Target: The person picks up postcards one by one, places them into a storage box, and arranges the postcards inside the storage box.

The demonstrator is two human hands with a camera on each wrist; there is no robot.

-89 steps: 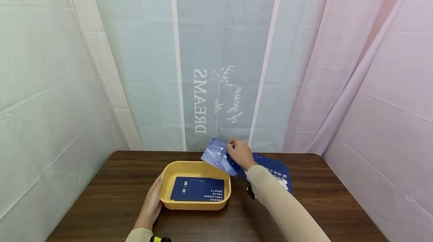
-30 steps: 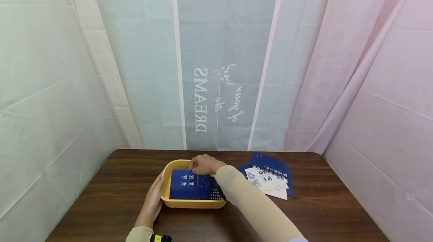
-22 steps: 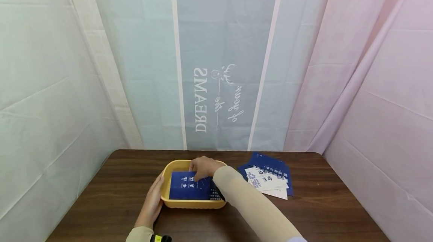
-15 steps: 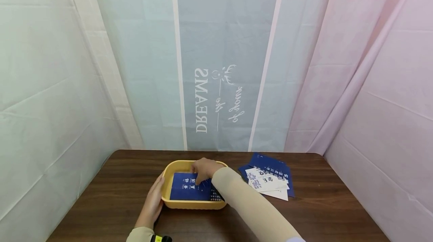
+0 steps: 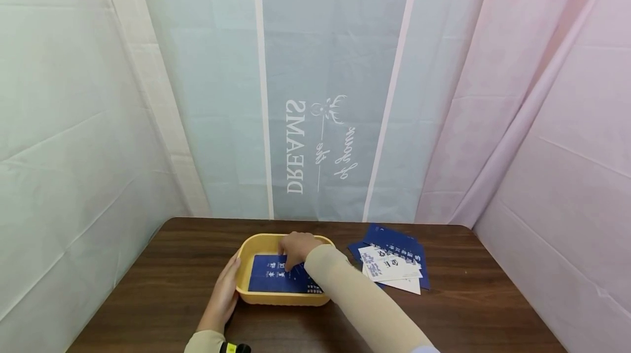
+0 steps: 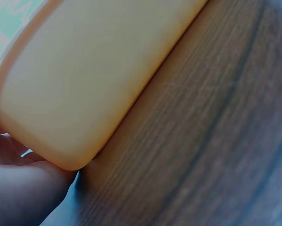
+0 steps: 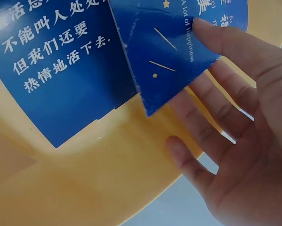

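A yellow plastic tray (image 5: 283, 299) stands on the table, with blue printed cards in it. Against its left outer wall rests my left hand (image 5: 224, 291), fingers lying along the side; the left wrist view shows that hand (image 6: 30, 186) at the tray's corner. My right hand (image 5: 297, 247) is inside the tray, over the cards. In the right wrist view its thumb lies on the face of a blue card (image 7: 166, 56) with gold marks and its fingers are behind, pinching the card's edge. Beneath that card lies another blue card (image 7: 60, 70) with white lettering.
Right of the tray, blue cards (image 5: 391, 238) and white cards (image 5: 391, 268) lie overlapping on the dark wooden table (image 5: 473, 292). A fabric curtain (image 5: 335, 68) hangs behind the table, with pale cloth on both sides.
The right hand has carried a blue card from the pile on the right into the tray and lowered it onto the others. The left hand has stayed at the tray's side.
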